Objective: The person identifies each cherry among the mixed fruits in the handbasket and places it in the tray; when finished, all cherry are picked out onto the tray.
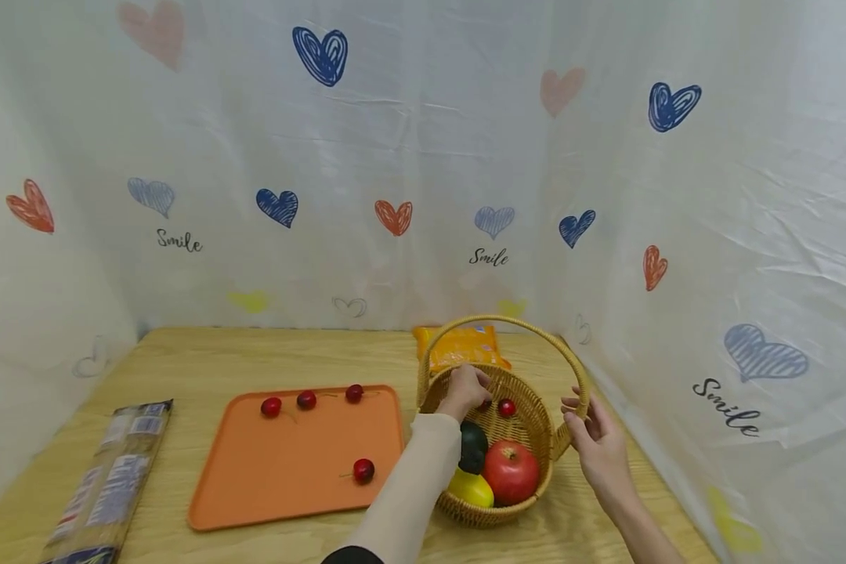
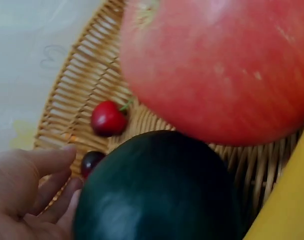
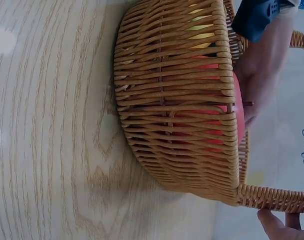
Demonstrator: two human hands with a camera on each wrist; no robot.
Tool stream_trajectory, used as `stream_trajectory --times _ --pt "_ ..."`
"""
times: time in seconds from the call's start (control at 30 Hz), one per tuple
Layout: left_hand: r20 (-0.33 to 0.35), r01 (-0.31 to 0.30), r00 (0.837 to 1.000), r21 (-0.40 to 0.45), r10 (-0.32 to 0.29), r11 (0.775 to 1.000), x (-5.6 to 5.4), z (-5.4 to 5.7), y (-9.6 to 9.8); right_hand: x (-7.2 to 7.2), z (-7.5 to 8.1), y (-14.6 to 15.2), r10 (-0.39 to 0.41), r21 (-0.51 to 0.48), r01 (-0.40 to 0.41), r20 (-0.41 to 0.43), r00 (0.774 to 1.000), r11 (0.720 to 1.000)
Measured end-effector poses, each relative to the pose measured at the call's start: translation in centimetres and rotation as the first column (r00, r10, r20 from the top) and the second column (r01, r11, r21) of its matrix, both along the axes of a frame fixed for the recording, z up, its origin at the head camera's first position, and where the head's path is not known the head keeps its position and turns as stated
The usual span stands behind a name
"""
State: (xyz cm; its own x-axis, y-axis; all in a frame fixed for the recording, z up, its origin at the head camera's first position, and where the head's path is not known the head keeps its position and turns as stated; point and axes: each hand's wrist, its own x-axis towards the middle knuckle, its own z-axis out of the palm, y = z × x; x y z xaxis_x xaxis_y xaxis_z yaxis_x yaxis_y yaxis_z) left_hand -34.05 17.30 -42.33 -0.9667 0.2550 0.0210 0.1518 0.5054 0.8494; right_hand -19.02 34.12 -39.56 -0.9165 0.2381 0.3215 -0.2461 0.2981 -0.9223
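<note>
My left hand [image 1: 465, 388] reaches down into a wicker basket [image 1: 529, 419]. In the left wrist view its fingers are loosely extended, the tips right beside a dark red cherry [image 2: 92, 162]. A brighter cherry [image 2: 109, 119] with a green stem lies close by on the woven bottom. Also in the basket are a smooth dark green fruit [image 2: 156, 190], a large red fruit [image 1: 511, 472] and a yellow fruit [image 1: 472, 489]. My right hand [image 1: 599, 442] grips the lower right side of the arched basket handle [image 1: 557, 345], thumb and fingers around it.
Left of the basket lies an orange tray [image 1: 289, 462] bearing several cherries, three along its far edge and one cherry [image 1: 363, 471] near the front right. An orange packet [image 1: 465, 345] sits behind the basket. A long clear package [image 1: 113, 478] lies at far left. Printed curtains enclose the table.
</note>
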Motion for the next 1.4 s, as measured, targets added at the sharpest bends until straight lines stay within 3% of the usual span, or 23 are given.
stream_trajectory --times 0.13,0.23,0.33,0.43,0.57,0.7,0.87,1.07,1.27,1.4 --pt "-0.049 0.041 0.998 -0.168 -0.05 0.985 0.1 -0.3 -0.7 -0.1 0.4 -0.9 0.023 0.013 -0.023 0.004 1.0 1.0" --pt "-0.068 0.05 0.995 -0.222 -0.066 0.974 0.2 -0.2 -1.2 -0.2 0.7 -1.3 0.038 0.02 -0.037 -0.006 0.999 0.999" --pt "-0.057 0.049 0.997 -0.176 -0.059 0.983 0.4 0.3 -1.5 -0.2 0.9 -1.3 0.049 0.012 -0.049 -0.002 0.999 0.999" --pt "-0.027 0.046 0.999 -0.062 -0.048 0.997 0.4 1.1 -1.8 -0.1 1.0 -1.0 0.058 -0.002 -0.058 0.005 0.998 0.998" --pt "-0.048 0.052 0.998 0.038 -0.05 0.998 0.7 2.0 -2.2 0.0 0.9 -0.4 0.055 -0.006 -0.055 -0.003 0.998 0.998" --pt "-0.109 0.102 0.989 0.051 -0.096 0.993 1.6 2.4 -2.8 0.2 0.7 0.1 0.037 0.002 -0.037 -0.003 0.999 0.999" --pt "-0.109 0.168 0.981 0.047 -0.162 0.985 3.1 2.2 -3.2 0.5 0.4 0.5 0.041 -0.014 -0.041 -0.006 0.999 0.999" --pt "-0.126 0.161 0.981 0.076 -0.151 0.984 4.6 2.3 -4.4 0.5 0.2 0.4 0.044 -0.015 -0.044 0.0 0.999 0.999" --pt "-0.125 0.21 0.972 0.091 -0.198 0.973 7.2 2.2 -6.3 0.6 -0.4 0.1 0.06 -0.042 -0.059 0.017 0.998 0.997" --pt "-0.133 0.224 0.969 0.114 -0.209 0.968 8.2 2.5 -7.5 0.6 -0.4 0.1 0.073 -0.058 -0.072 0.02 0.997 0.996"
